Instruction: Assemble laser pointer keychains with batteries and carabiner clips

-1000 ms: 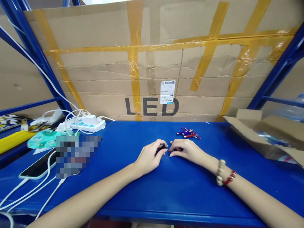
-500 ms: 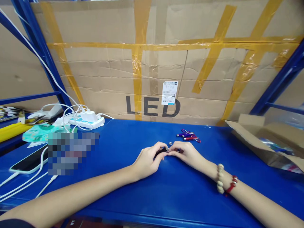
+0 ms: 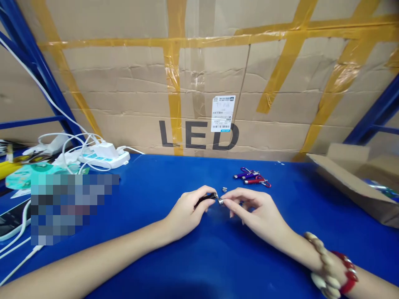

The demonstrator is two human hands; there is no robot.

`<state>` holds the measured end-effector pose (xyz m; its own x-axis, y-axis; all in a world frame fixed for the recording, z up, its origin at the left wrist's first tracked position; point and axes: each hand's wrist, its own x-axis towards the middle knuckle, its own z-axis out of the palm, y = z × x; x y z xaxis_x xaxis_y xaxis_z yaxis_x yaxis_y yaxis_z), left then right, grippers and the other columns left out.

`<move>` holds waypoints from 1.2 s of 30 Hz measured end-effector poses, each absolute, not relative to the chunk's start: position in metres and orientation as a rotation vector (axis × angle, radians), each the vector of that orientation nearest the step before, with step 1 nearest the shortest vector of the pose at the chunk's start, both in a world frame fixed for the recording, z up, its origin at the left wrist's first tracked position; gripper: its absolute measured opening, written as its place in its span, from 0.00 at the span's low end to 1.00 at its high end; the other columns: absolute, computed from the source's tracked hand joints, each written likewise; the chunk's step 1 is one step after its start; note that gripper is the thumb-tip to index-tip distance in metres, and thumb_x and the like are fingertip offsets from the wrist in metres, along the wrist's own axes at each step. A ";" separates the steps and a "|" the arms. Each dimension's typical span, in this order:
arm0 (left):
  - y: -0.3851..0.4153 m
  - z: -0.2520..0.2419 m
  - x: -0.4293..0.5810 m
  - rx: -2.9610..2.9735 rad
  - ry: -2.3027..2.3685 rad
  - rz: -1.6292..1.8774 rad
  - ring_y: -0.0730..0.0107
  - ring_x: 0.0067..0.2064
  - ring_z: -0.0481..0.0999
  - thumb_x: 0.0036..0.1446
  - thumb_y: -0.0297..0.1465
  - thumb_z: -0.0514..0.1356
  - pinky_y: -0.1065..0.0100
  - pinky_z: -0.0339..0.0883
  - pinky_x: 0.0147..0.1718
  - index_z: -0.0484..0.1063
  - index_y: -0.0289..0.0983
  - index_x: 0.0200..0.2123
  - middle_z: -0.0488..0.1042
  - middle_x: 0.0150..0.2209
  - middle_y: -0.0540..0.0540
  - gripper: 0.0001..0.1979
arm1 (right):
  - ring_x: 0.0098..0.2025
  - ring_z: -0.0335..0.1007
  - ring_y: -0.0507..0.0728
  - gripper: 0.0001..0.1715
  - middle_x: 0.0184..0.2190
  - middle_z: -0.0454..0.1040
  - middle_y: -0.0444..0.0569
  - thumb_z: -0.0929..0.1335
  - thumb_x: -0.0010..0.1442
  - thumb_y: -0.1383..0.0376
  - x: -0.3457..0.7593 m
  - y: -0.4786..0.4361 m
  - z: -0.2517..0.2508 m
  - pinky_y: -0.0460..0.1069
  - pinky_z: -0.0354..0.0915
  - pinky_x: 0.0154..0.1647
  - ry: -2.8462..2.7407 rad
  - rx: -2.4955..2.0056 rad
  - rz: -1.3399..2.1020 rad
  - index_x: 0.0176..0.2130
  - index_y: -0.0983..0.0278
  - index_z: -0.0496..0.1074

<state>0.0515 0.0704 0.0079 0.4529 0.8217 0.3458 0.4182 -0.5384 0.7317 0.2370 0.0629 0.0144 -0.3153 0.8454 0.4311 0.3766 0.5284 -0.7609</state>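
My left hand (image 3: 190,211) is closed around a small black flashlight (image 3: 205,198), a slim tube with its silver end pointing right. Thumb and fingertips of my right hand (image 3: 254,205) pinch a tiny silver cap (image 3: 221,201) right by that end; whether the two touch is hard to tell. Just behind the fingers, a short silver piece (image 3: 224,189) lies on the blue table (image 3: 187,261). Farther back to the right are keychain flashlights with clips, purple (image 3: 246,175) and red (image 3: 254,181).
An open cardboard box (image 3: 352,182) stands at the right. On the left are a white power strip (image 3: 106,155) with tangled cables, a phone (image 3: 14,220) and a blurred-out patch. A large taped carton (image 3: 131,95) marked LED closes off the back.
My right hand has drawn slightly away from the flashlight's end, and the silver cap now shows between its fingertips. My left hand keeps its hold. The camera view has shifted a little.
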 end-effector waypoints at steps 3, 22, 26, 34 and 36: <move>0.069 0.007 0.051 2.218 0.995 0.918 0.73 0.31 0.70 0.59 0.29 0.49 0.72 0.62 0.33 0.67 0.40 0.40 0.72 0.32 0.50 0.08 | 0.21 0.68 0.49 0.10 0.26 0.74 0.46 0.67 0.55 0.59 0.238 0.061 0.015 0.43 0.63 0.17 -1.908 -0.986 0.584 0.31 0.62 0.74; 0.066 0.004 0.050 2.340 1.021 0.959 0.71 0.34 0.73 0.61 0.31 0.49 0.71 0.63 0.34 0.67 0.41 0.38 0.74 0.36 0.50 0.08 | 0.19 0.67 0.48 0.12 0.21 0.72 0.44 0.70 0.51 0.57 0.241 0.069 0.013 0.42 0.61 0.18 -2.022 -1.083 0.772 0.28 0.65 0.73; 0.071 0.005 0.052 2.144 1.211 1.056 0.74 0.26 0.68 0.61 0.32 0.48 0.72 0.60 0.27 0.62 0.40 0.37 0.68 0.24 0.54 0.05 | 0.22 0.66 0.47 0.11 0.28 0.73 0.46 0.70 0.52 0.58 0.243 0.067 0.011 0.43 0.61 0.22 -2.110 -1.030 0.567 0.32 0.62 0.75; 0.071 0.006 0.055 2.039 1.145 1.033 0.75 0.25 0.65 0.61 0.32 0.48 0.72 0.58 0.27 0.59 0.40 0.38 0.65 0.23 0.56 0.04 | 0.33 0.69 0.51 0.15 0.36 0.74 0.46 0.66 0.56 0.54 0.239 0.050 0.005 0.45 0.64 0.34 -2.472 -0.866 0.496 0.41 0.56 0.75; 0.070 0.006 0.055 2.039 1.143 1.019 0.76 0.24 0.64 0.61 0.33 0.48 0.73 0.57 0.26 0.59 0.40 0.37 0.65 0.22 0.56 0.04 | 0.31 0.69 0.50 0.13 0.35 0.74 0.45 0.65 0.57 0.56 0.239 0.051 0.002 0.44 0.64 0.33 -2.465 -0.902 0.486 0.39 0.56 0.75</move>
